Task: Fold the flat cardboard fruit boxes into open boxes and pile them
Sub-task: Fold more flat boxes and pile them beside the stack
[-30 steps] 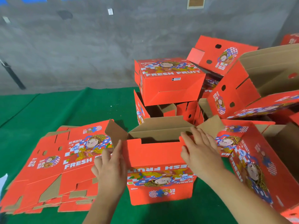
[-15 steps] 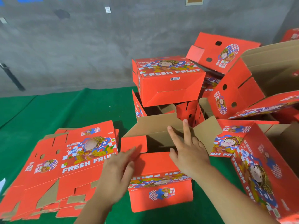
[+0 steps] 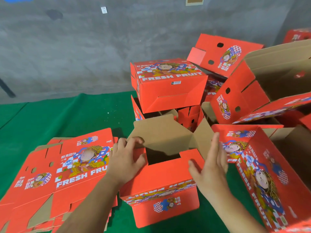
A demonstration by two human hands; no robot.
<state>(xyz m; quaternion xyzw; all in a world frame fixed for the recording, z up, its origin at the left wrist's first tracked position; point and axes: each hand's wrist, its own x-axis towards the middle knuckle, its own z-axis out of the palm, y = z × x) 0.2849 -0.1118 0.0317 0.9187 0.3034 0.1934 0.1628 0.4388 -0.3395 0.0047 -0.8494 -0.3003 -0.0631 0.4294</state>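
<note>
Item 1, box in work (image 3: pixel 161 180): red printed cardboard fruit box, half-formed, sitting on the green covering (image 3: pixel 67 115) directly in front of us, between the flat stack and the finished pile. Its lettering reads upside down from our side. A brown flap (image 3: pixel 161 132) stands up at the far edge; the red near panel lies over the top with a rectangular notch showing a dark interior.

Item 2, our left hand (image 3: pixel 125 161): laid over the box's left top corner, fingers curled around the edge of the brown side flap there, gripping it.

Item 3, our right hand (image 3: pixel 212 167): set against the box's right side, fingers straight and together, thumb spread onto the red top panel; it presses flat and is not wrapped around anything.

Item 4, flat stack (image 3: pixel 55 179): unfolded red blanks lying on the green covering to our left, just beside the box in work, top sheet printed "FRESH FRUIT" with a cartoon figure.

Item 5, finished pile: folded boxes heaped behind and to the right. One closed-looking box (image 3: pixel 168 84) rests tilted on top of others straight ahead; a further one (image 3: pixel 222 52) leans behind it; a large one (image 3: pixel 262 84) lies on its side with its brown inside facing us; another (image 3: pixel 269 179) lies on its side at our right, close to our right hand.

Item 6, grey concrete wall (image 3: pixel 84 47): behind the green covering, with a small white plate (image 3: pixel 104 10) fixed high up.
</note>
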